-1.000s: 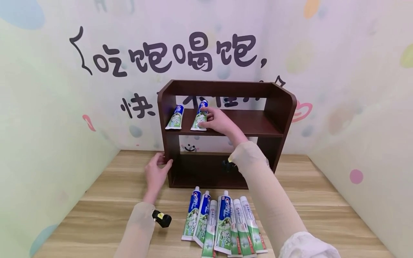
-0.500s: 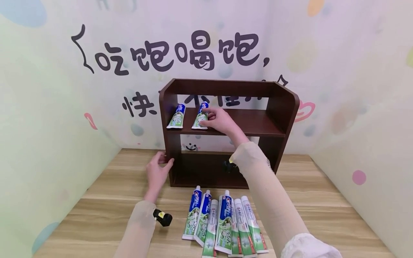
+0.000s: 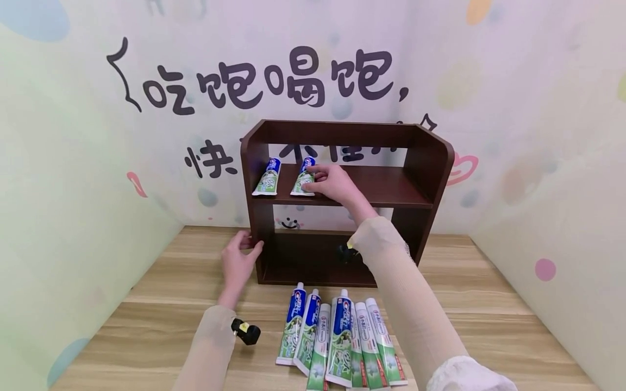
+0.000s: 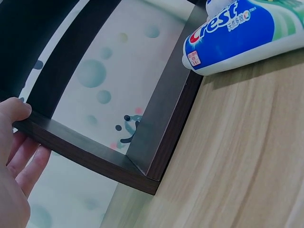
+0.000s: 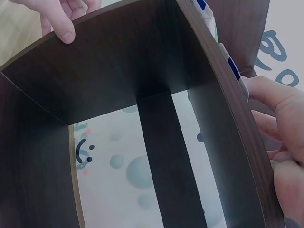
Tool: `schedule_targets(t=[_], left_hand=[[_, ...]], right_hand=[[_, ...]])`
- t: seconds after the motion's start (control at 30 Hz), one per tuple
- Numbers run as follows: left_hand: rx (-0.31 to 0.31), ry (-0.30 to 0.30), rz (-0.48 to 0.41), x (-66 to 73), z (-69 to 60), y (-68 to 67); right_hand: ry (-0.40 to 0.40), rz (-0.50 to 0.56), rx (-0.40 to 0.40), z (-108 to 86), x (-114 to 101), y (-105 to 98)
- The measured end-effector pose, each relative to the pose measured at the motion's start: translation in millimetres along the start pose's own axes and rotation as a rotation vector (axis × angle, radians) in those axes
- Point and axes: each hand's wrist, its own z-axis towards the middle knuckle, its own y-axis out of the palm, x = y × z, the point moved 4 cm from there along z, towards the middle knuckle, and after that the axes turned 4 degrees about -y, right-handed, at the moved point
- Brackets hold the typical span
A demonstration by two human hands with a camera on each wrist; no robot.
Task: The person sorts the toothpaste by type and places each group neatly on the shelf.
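On the upper board of a dark brown two-tier shelf, my right hand holds a blue, white and green toothpaste tube by its right side. The tube leans back, cap end up, its flat crimped end at the board's front edge. To its left a matching toothpaste tube leans the same way. My left hand grips the shelf's left side panel low down. In the left wrist view, the thumb lies on one face of the panel and the fingers on the other.
In front of the shelf, several toothpaste tubes lie in a row on the wood-grain table. Some are blue Crest tubes, others are slimmer white and green tubes. Patterned walls enclose the back and sides.
The cap end of the tube in my right hand has sunk slightly, its flat end staying at the board's front edge. My left hand keeps its grip on the side panel.
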Motion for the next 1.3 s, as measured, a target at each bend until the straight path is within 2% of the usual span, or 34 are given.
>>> schedule_targets(t=[0.43, 0.73, 1.07, 1.3], left_hand=[[-0.036, -0.025, 0.0, -2.1, -2.8, 1.2], [-0.007, -0.002, 0.017, -0.9, -2.4, 0.8], [-0.008, 0.005, 0.012, 2.3, -1.1, -0.6], [-0.008, 0.006, 0.015, 1.8, 0.4, -0.3]], right_hand=[[0.021, -0.006, -0.025, -0.6, 5.0, 1.4], [0.004, -0.017, -0.034, -0.6, 4.3, 0.4], [0.003, -0.023, -0.027, 1.2, 2.4, -0.3], [-0.018, -0.069, -0.034, 1.3, -3.4, -1.1]])
